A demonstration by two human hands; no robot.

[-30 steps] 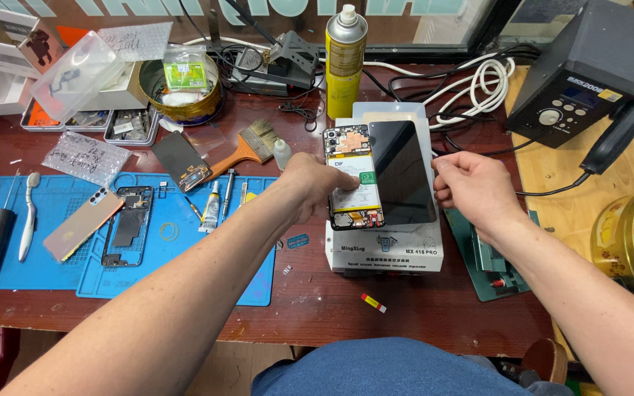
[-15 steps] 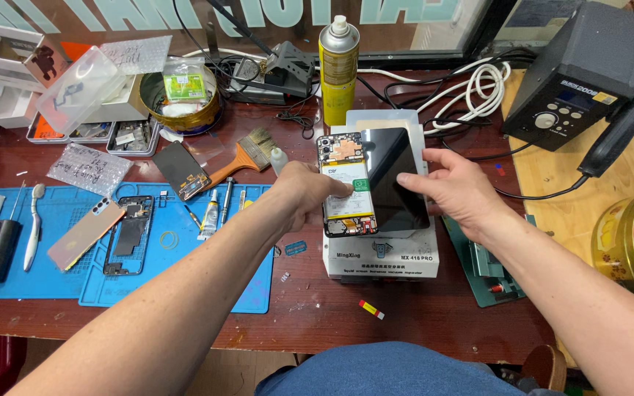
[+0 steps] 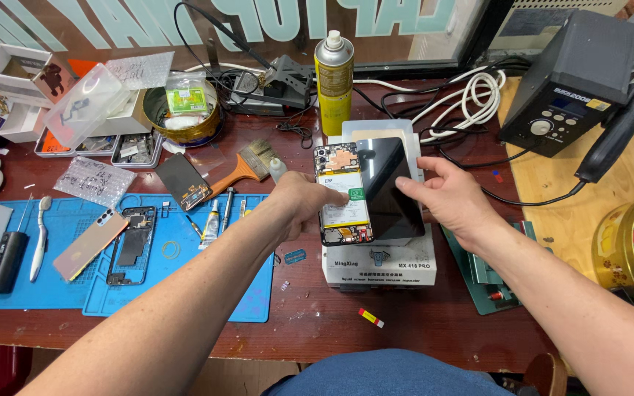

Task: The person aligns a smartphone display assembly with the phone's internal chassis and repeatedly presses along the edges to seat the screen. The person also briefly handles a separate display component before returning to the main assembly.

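Head view. L hand grips the opened phone by its left edge, thumb on the exposed board; R hand is open, fingertips pressing the black screen beside it. Phone and screen lie on the white heater box near the bench centre. Yellow spray can stands just behind, toward the rear edge. Blue mat at front left carries a second phone frame w/ its back cover alongside. Black solder station sits at rear right corner.
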